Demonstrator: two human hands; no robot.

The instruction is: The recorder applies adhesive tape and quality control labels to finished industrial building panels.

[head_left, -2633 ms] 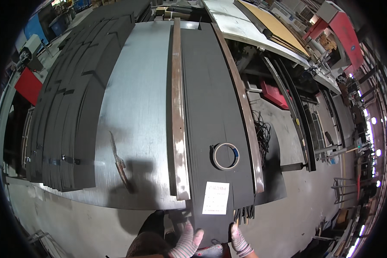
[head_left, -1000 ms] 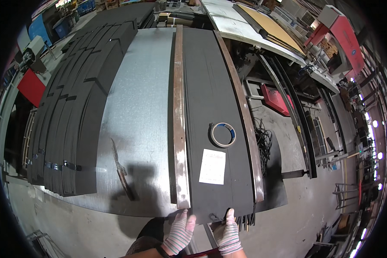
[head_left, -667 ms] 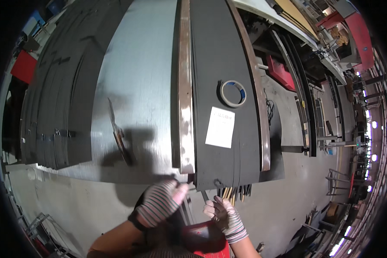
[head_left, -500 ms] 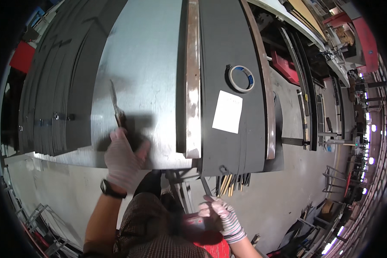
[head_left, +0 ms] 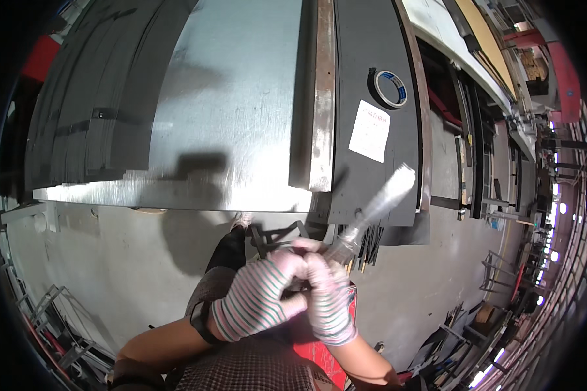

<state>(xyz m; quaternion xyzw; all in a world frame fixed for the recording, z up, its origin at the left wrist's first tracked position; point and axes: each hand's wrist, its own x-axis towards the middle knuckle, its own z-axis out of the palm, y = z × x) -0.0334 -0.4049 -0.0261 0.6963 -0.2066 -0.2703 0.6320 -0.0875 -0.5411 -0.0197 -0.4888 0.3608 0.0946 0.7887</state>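
Both my hands, in striped knit gloves, meet in front of my body below the bench edge. My right hand is closed around the lower end of a shiny blade-like tool, blurred by motion and glare. It points up and to the right, over the dark sheet. My left hand is closed against the right one at the tool's lower end; what its fingers hold is hidden. A bright metal sheet covers the bench beyond my hands.
Dark grey sheets are stacked at the left. Two rusty bars flank a dark sheet at the right, where a tape roll and a white paper lie. Several thin sticks stand below its near edge. Metal racks stand farther right.
My left hand has come off the metal sheet, back and right to my right hand. The knife seen over the sheet is gone from there. My right hand has risen slightly; the view has shifted.
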